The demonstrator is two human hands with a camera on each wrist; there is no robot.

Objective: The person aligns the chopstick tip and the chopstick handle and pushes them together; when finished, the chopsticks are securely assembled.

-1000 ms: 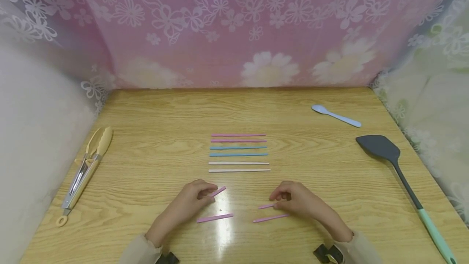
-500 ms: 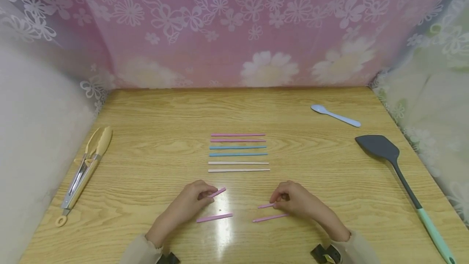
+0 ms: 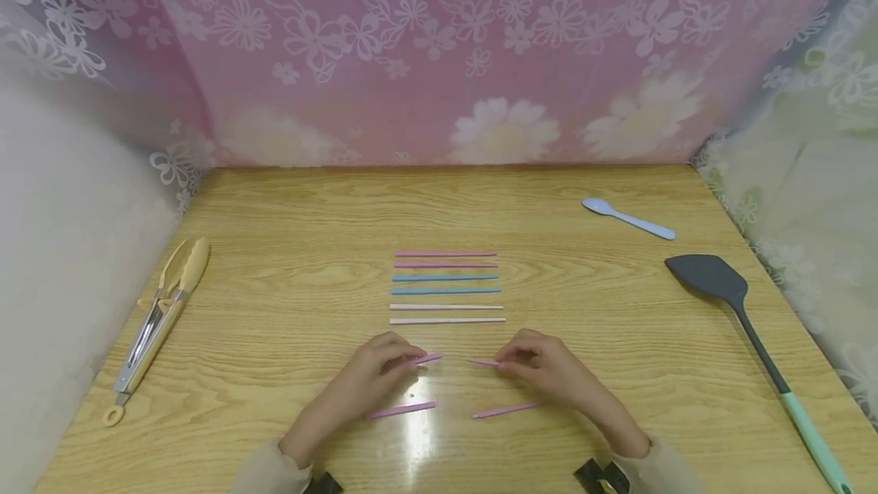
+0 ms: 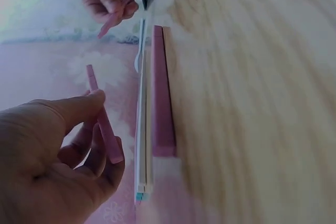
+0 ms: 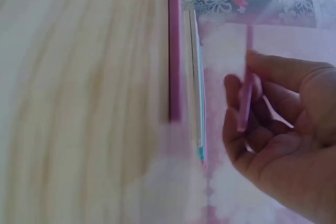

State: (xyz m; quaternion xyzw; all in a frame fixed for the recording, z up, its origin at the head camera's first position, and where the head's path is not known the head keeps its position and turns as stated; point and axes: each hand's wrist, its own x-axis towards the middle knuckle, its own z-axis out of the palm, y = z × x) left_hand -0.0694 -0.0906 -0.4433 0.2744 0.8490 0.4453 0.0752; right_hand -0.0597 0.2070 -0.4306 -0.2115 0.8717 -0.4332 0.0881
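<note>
My left hand (image 3: 370,372) pinches a short pink chopstick piece (image 3: 430,358) between thumb and fingers, held above the table in the left wrist view. Facing it across a small gap, my right hand (image 3: 552,363) pinches a thinner pink chopstick piece (image 3: 483,362). The inner ends of the two pieces point at each other without touching. Below the left hand a thicker pink piece (image 3: 406,409) lies on the wood, its outer end close to the wrist. A slim pink piece (image 3: 506,410) rests below the right hand.
Beyond the hands lie pairs of whole chopsticks in rows: pink (image 3: 446,264), blue (image 3: 446,291) and white (image 3: 447,320). Yellow tongs (image 3: 154,326) are at the left, a light blue spoon (image 3: 627,218) at the far right, and a dark spatula (image 3: 727,288) at the right edge.
Both hands have moved inward, bringing the two held pink pieces closer together and more nearly in line. The right-hand piece has also shifted away from the person. The pieces on the table stay put.
</note>
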